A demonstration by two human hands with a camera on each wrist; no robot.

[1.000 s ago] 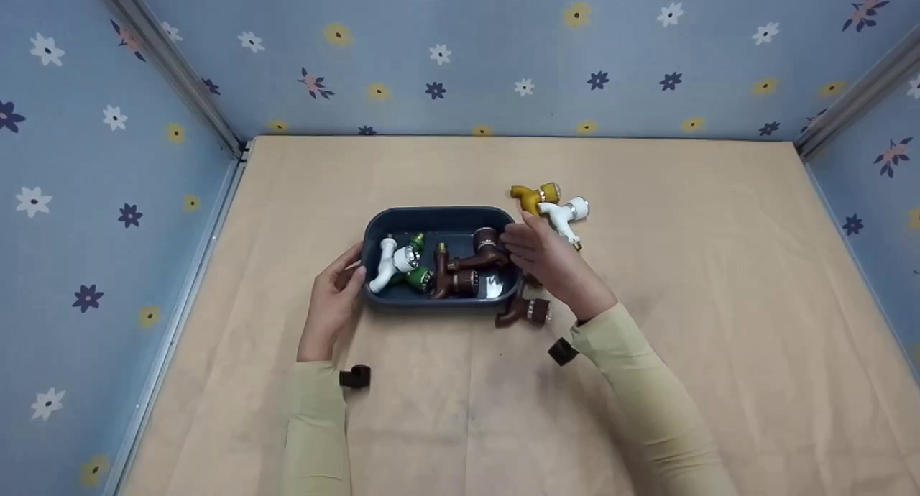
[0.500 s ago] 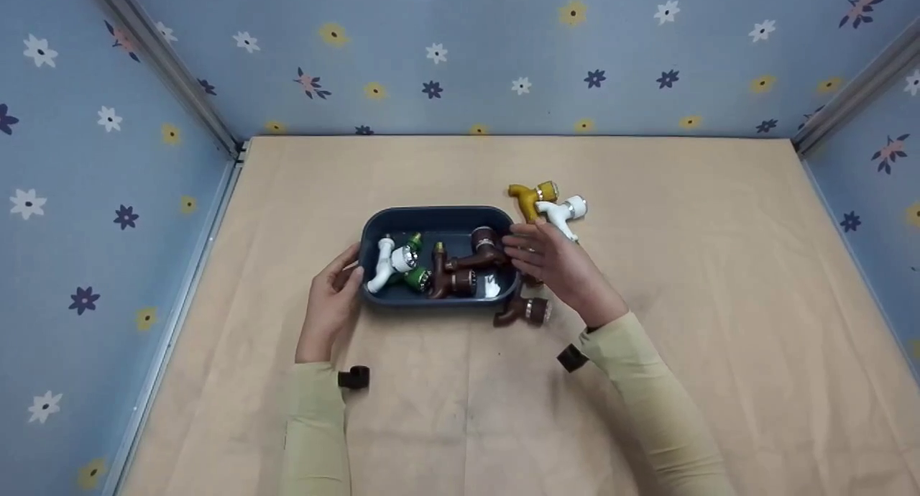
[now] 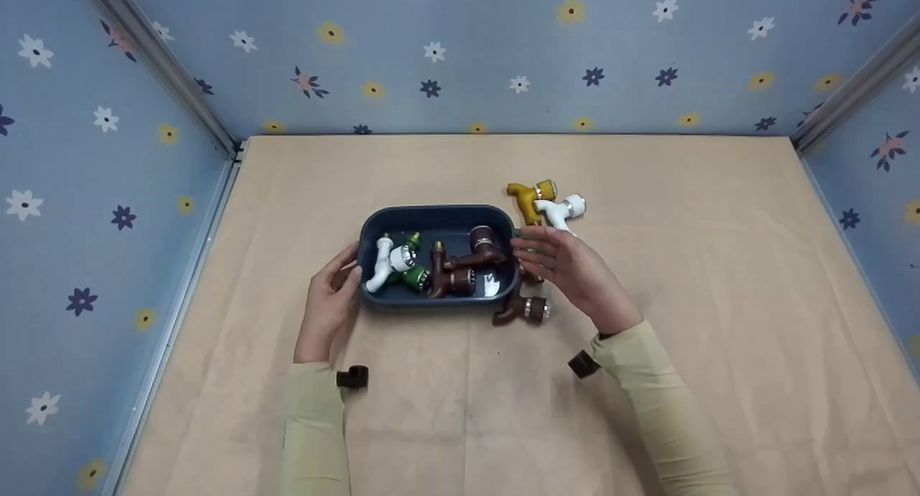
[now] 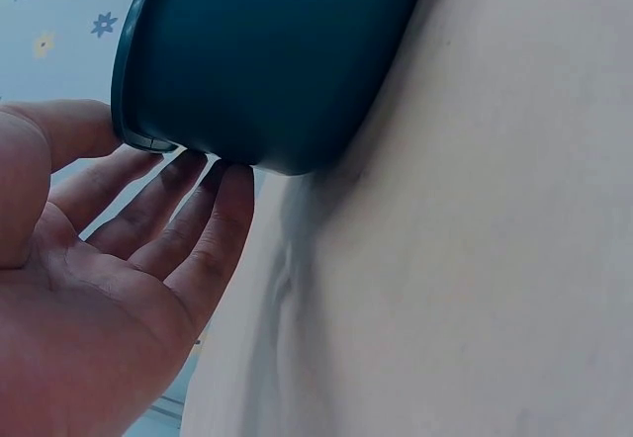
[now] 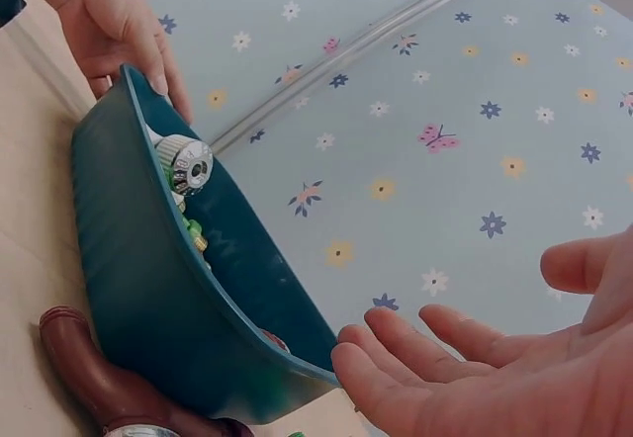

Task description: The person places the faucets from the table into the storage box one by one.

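A dark blue plastic bin (image 3: 438, 303) stands on the table. Inside lie a white tap (image 3: 381, 266) on top of a green tap (image 3: 417, 279) at the left, plus two brown taps (image 3: 480, 255) further right. My left hand (image 3: 328, 305) holds the bin's left end, thumb at the rim and fingertips against the outer wall in the left wrist view. Beside the right end is my right hand (image 3: 578, 273), fingers extended, palm facing the bin, holding nothing. Its fingertips are close to the rim in the right wrist view.
Behind my right hand, a yellow tap (image 3: 528, 198) and a second white tap (image 3: 562, 210) lie together. Another brown tap (image 3: 521, 310) rests at the bin's front right corner. More taps there are partly hidden by the hand. Flower-patterned panels (image 3: 460, 57) enclose the table (image 3: 690, 194).
My right hand has moved right and slightly towards me, away from the bin's right end, uncovering its rim. The left hand and the taps stay in place.
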